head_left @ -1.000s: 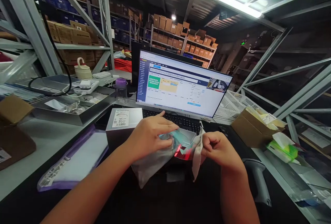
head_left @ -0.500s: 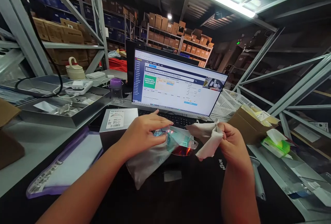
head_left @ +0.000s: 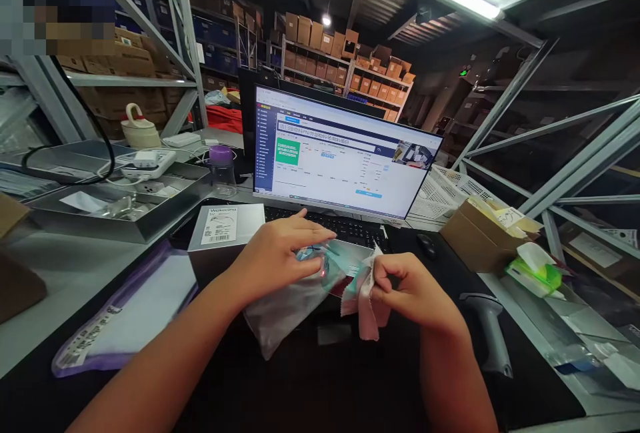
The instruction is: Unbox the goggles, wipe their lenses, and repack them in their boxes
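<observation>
My left hand grips a pair of tinted glasses between thumb and fingers. Their shiny lens gleams teal and red, and much of the frame is hidden. A soft grey pouch hangs below the same hand, and whether the fingers hold it too is unclear. My right hand pinches a pale cloth with a zigzag edge. The cloth lies against or just in front of the lens's right end. Beside my left hand stands a grey box with a white label.
Behind my hands are a keyboard and a lit monitor. A purple-edged bag lies at the left. To the right are a mouse, a barcode scanner, a cardboard box and a tissue pack.
My right hand has moved left with the cloth, from beside the glasses to the lens's right end. My left hand has hardly moved. The mouse and scanner now show more fully.
</observation>
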Tool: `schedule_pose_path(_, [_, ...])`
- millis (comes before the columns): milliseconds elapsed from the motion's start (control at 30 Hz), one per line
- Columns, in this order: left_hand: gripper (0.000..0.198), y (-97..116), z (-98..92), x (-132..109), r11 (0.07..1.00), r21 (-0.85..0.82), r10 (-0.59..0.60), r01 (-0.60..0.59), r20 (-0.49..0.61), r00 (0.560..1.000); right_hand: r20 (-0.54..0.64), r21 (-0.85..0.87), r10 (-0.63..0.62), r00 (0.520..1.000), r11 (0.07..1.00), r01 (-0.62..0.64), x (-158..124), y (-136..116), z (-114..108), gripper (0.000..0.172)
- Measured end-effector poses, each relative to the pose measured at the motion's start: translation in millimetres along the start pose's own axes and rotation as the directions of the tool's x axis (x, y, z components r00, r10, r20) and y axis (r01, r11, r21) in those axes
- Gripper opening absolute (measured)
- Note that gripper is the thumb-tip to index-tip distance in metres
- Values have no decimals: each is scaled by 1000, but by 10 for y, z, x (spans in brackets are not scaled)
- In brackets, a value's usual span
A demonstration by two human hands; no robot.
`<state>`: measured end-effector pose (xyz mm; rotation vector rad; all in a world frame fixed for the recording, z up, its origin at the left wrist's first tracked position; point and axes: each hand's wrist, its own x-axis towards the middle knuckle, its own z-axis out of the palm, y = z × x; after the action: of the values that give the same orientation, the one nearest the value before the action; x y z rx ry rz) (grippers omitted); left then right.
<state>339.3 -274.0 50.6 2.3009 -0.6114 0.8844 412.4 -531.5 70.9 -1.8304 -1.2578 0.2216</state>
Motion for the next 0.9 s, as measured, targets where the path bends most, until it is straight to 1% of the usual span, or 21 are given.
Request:
schedule_pose_path(100, [32,23,2,9,999,29,41,-42,29,999,28,13,14,1000,1000,-14,-5,5,16,32])
schedule_pose_path(167, [30,71,38,11,990,95,99,-105,58,993,37,-21,22,999,1000,-21,6,-19,122,33])
schedule_pose_path(200, [28,103,68,10,978,141,141,-151,74,987,15,-65,22,1000,998,-21,18,-39,206,33])
schedule_pose_path(267, [21,169,137,7,939,232,237,-254,98,967,-103,-190,1,995,982,-20,53,-83,406,33])
schedule_pose_path(333, [17,219,182,6,897,291,318,-332,96,943,-239,-298,-40,970,954,-34,88,-113,568,30])
schedule_pose_path(367, [18,234,185,7,886,307,337,-348,89,937,-277,-318,-58,959,948,-35,99,-118,605,29])
schedule_pose_path(400, [18,241,173,9,884,311,340,-349,84,937,-273,-311,-62,960,950,-27,102,-114,602,28])
schedule_pose_path(433, [19,242,146,12,891,300,331,-340,84,940,-220,-285,-57,974,958,-9,95,-104,558,29])
schedule_pose_path(500, [19,235,70,17,919,251,293,-304,80,953,-3,-186,-26,1000,982,25,52,-67,374,30])
schedule_pose_path(533, [19,232,32,18,932,225,275,-286,77,958,123,-120,-8,992,993,23,21,-46,260,31])
schedule_pose_path(567, [19,230,1,18,942,205,258,-267,71,964,228,-60,10,974,998,4,-11,-27,150,31])
schedule_pose_path(600, [19,231,-18,16,948,195,243,-251,64,968,290,-20,24,957,1000,-19,-41,-12,60,31])
schedule_pose_path(633, [20,233,-24,13,952,192,232,-239,57,971,310,-5,29,950,1000,-29,-63,-6,0,32])
schedule_pose_path(667, [20,237,-16,9,954,195,221,-227,52,974,298,-17,22,954,1000,-18,-75,-7,-22,33])
schedule_pose_path(733, [20,245,29,4,956,201,212,-215,38,977,225,-98,-12,974,995,35,-65,-34,46,37])
schedule_pose_path(767, [19,246,57,3,954,204,215,-218,37,976,161,-141,-24,987,989,47,-46,-54,125,39])
schedule_pose_path(833, [18,245,99,6,948,214,231,-236,49,972,1,-206,-28,1000,978,28,5,-93,312,41])
schedule_pose_path(867, [18,242,105,8,943,221,240,-247,57,969,-88,-230,-25,996,973,4,29,-104,393,41])
schedule_pose_path(900, [18,237,98,11,939,229,248,-256,65,967,-153,-245,-27,988,969,-11,48,-107,447,41])
